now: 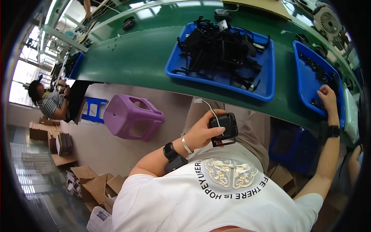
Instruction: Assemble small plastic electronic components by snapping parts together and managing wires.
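My left hand (206,133) is closed round a black box-shaped device (227,127) with a frame-like bracket at its lower end. A white cable (210,108) runs from it past my thumb to a small white connector (198,100). This hand is in front of my body, short of the table edge. My right hand (327,98) is over the blue tray (305,87) at the right, which holds small black parts (315,67). Its fingers are curled together in a pinch; whatever is between them is too small or hidden to make out.
A large blue tray (170,65) heaped with black brackets (224,50) stands on the green table (131,58). A purple stool (125,116) and a blue stool (92,109) are at the left, near a seated person (52,102). Cardboard (96,187) lies lower left; a fan (327,21) stands far right.
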Action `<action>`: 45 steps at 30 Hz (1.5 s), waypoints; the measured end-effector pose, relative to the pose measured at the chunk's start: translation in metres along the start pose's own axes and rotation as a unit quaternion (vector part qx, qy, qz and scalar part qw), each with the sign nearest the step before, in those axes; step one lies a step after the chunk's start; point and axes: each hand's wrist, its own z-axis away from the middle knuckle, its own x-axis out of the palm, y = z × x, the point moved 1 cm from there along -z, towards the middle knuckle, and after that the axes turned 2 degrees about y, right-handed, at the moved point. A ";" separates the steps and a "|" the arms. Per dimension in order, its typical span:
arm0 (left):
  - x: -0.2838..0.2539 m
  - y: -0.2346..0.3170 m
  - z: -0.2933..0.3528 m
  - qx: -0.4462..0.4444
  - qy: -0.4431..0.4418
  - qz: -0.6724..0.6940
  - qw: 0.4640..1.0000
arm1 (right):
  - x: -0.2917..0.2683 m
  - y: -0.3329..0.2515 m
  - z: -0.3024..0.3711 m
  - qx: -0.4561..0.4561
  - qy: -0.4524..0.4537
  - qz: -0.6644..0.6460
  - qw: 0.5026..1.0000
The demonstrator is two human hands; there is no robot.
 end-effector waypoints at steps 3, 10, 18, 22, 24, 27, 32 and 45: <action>0.003 -0.003 0.000 0.013 0.005 0.011 1.000 | -0.008 0.017 0.006 -0.046 0.006 -0.011 0.999; 0.003 -0.010 0.002 0.001 -0.017 0.005 1.000 | 0.003 -0.042 0.036 -0.050 0.063 -0.100 0.992; 0.003 -0.003 0.003 0.014 -0.009 0.002 1.000 | 0.005 -0.009 0.034 -0.031 0.053 -0.100 0.993; 0.000 0.003 0.003 0.036 -0.001 0.017 0.999 | 0.008 -0.019 0.040 -0.042 0.050 -0.148 0.987; -0.002 0.008 0.005 0.063 0.011 0.002 0.998 | 0.009 -0.033 0.052 -0.048 0.083 -0.203 0.974; -0.008 0.003 -0.002 0.074 -0.003 -0.001 0.997 | 0.010 -0.065 0.079 -0.062 0.104 -0.260 0.958; -0.010 -0.007 0.001 0.090 0.015 -0.020 0.996 | 0.072 -0.176 0.165 -0.199 -0.028 -0.422 0.884; 0.004 -0.004 -0.001 0.106 0.001 -0.105 0.989 | 0.154 -0.213 0.183 -0.238 -0.132 -0.430 0.861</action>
